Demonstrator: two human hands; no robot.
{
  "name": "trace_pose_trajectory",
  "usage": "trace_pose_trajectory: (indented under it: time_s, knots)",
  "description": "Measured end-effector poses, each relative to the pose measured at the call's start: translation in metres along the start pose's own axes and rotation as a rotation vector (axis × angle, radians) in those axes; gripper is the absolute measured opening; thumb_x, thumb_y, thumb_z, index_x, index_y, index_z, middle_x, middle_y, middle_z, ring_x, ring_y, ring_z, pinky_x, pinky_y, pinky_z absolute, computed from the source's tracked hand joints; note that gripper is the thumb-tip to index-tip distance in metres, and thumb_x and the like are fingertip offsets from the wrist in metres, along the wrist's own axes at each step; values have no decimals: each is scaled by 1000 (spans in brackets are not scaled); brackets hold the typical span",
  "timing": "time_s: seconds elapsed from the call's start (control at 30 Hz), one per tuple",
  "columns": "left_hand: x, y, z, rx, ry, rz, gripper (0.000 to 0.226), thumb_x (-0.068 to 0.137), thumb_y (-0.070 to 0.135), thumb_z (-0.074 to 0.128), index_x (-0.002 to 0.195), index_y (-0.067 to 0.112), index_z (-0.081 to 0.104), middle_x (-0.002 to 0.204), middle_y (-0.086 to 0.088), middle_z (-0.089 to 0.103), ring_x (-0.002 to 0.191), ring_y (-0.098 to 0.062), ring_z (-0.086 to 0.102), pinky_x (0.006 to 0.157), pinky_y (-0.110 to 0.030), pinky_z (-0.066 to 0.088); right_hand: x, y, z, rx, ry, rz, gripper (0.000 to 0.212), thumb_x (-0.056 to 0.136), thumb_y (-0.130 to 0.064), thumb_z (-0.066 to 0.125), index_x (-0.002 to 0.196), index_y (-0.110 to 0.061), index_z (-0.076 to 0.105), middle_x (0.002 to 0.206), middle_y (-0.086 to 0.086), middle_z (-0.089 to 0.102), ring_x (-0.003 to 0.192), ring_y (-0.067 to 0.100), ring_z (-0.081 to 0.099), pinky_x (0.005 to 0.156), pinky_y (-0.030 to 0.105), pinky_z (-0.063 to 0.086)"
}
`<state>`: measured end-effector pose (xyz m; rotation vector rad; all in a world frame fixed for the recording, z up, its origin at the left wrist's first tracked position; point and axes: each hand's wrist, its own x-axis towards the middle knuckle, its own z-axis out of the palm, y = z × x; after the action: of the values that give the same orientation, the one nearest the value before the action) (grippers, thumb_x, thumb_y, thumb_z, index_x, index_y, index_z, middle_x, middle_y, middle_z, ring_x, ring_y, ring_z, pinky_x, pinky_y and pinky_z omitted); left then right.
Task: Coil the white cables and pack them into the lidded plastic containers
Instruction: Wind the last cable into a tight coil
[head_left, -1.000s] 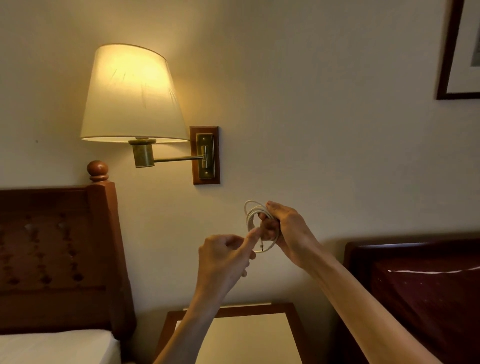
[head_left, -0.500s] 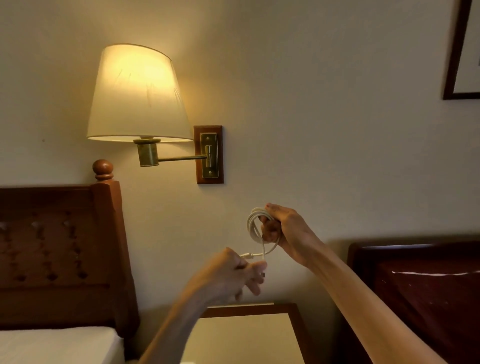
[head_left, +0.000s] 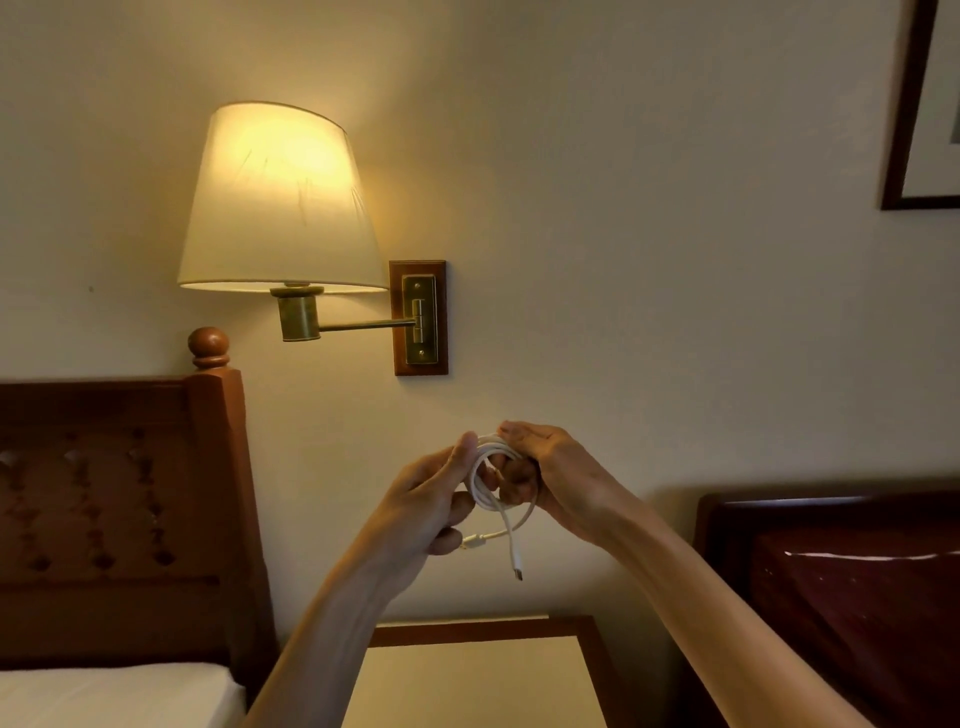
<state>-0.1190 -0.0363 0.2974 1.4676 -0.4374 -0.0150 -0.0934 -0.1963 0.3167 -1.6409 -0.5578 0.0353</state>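
A white cable is wound into a small coil held up in front of the wall. My right hand grips the coil from the right, fingers curled through the loops. My left hand pinches the coil's left side, thumb raised along it. Two short ends hang below the coil, one with a plug dangling, the other bent toward my left palm. No plastic container is in view.
A lit wall lamp on a brass arm hangs above left. A wooden headboard and white bedding stand at left, a nightstand below my hands, a dark wooden headboard at right, a picture frame top right.
My left hand rose from below the coil and closed on its left side. The loose end it pulled now hangs under the coil. The view shifted slightly.
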Motion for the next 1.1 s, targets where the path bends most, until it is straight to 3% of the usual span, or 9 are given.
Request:
trace_pose_trajectory:
  time_s: [0.1, 0.23, 0.33, 0.5, 0.6, 0.7, 0.77, 0.97, 1.1]
  knots:
    - [1, 2, 1, 59, -46, 17, 55, 92, 51, 46, 106, -1, 57, 65, 2, 46, 51, -7, 26, 44, -20, 22, 1, -1, 1, -7, 21, -29, 39, 105, -28, 35, 84, -10, 63, 66, 6, 57, 65, 21, 51, 71, 34, 46]
    - [2, 2, 9, 283, -22, 106, 44, 99, 48, 34, 77, 14, 53, 59, 11, 50, 53, -3, 44, 50, -14, 35, 4, 5, 0, -37, 57, -57, 38, 105, -29, 37, 88, -12, 65, 80, 10, 64, 79, 28, 60, 87, 44, 50]
    - [8, -6, 15, 328, 92, 252, 38, 101, 37, 32, 96, 15, 62, 77, 6, 65, 71, -1, 61, 64, -11, 46, 3, 10, 7, -165, 149, -147, 34, 104, -29, 39, 93, -15, 68, 86, 4, 68, 89, 21, 64, 86, 34, 54]
    - [12, -16, 13, 364, 238, 371, 37, 100, 40, 32, 87, 19, 59, 60, 13, 47, 49, -4, 40, 48, -15, 34, -5, 24, 5, -368, 404, -375, 19, 97, -25, 54, 102, -20, 72, 99, -10, 67, 96, 5, 62, 84, 18, 52]
    - [15, -16, 5, 284, 282, 321, 38, 97, 46, 32, 73, 20, 48, 57, 10, 37, 47, -4, 30, 48, -18, 27, -14, 36, -4, -304, 287, -243, 17, 94, -27, 59, 95, -19, 74, 85, -2, 72, 84, 15, 68, 80, 32, 59]
    - [18, -18, -2, 234, 327, 274, 39, 100, 43, 32, 72, 19, 45, 57, 9, 35, 47, -4, 28, 47, -21, 26, -24, 48, -8, -339, 261, -117, 13, 92, -24, 63, 86, -20, 75, 78, -3, 73, 74, 10, 67, 70, 26, 57]
    - [19, -20, -2, 211, 342, 250, 39, 101, 41, 32, 72, 19, 45, 57, 9, 34, 46, -4, 27, 47, -22, 25, -29, 47, -7, -123, 237, -20, 15, 94, -17, 61, 89, -11, 74, 78, 3, 72, 70, 15, 66, 66, 25, 56]
    - [21, -27, 4, 107, 340, 156, 42, 101, 41, 33, 71, 15, 46, 54, 8, 36, 44, -7, 23, 42, -24, 19, -25, 44, 1, -70, 313, 42, 28, 92, -19, 66, 118, -14, 59, 106, 5, 67, 82, 19, 70, 67, 26, 58]
    - [23, -30, 4, 71, 341, 127, 42, 102, 40, 32, 72, 14, 46, 56, 5, 34, 43, -7, 21, 42, -25, 17, -23, 53, 3, -6, 284, 54, 14, 93, -13, 63, 101, -6, 71, 89, 13, 72, 75, 18, 68, 68, 24, 57]
